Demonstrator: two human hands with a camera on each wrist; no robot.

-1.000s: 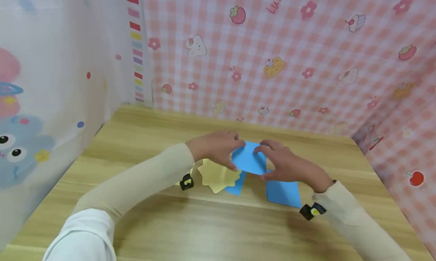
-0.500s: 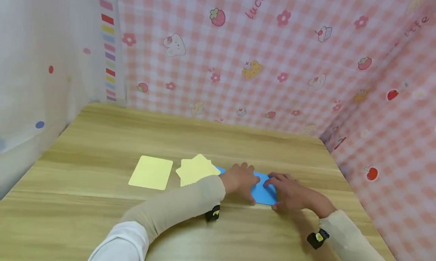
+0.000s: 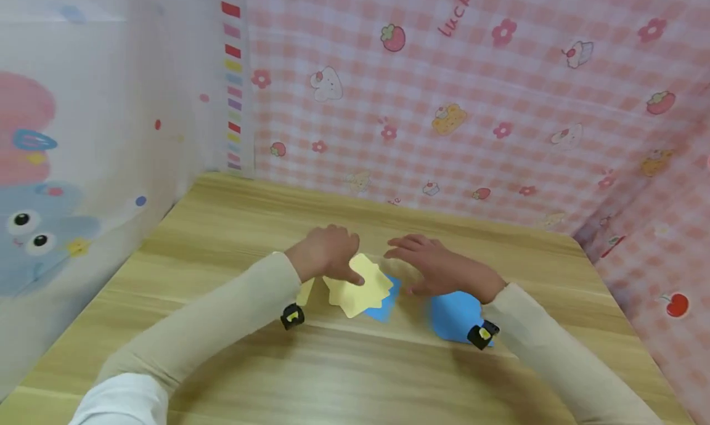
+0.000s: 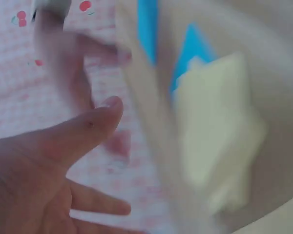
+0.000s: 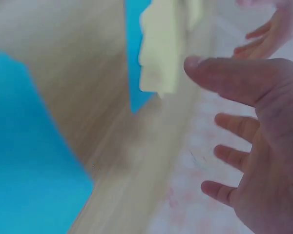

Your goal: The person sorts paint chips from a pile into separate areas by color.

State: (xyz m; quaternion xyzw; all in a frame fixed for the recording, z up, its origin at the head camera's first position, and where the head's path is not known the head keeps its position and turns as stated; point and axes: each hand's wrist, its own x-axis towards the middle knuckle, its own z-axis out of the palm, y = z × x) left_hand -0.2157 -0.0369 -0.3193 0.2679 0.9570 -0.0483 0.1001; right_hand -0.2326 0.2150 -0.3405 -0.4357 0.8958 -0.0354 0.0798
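My left hand (image 3: 328,252) hovers over the left edge of the fanned yellow paper sheets (image 3: 360,292), fingers spread and nothing held. Beneath those sheets, a blue paper (image 3: 381,311) sticks out on the right. My right hand (image 3: 438,268) is raised between that pile and the blue square paper (image 3: 456,317), which its wrist partly covers. In the right wrist view, the right thumb and fingers (image 5: 234,158) stand apart, with no paper between them. The left wrist view is blurred, but the left thumb (image 4: 100,122) is clearly extended beside the yellow sheets.
A yellow paper (image 3: 305,291) lies left of the pile, mostly hidden by the left forearm. The wooden tabletop (image 3: 310,376) meets a pink checked cloth wall (image 3: 355,92) at the back. A white printed cloth (image 3: 127,92) hangs on the left.
Both hands held a blue sheet in the air, then lowered it at the right. They have now let go of it and moved left and back, apart from each other.
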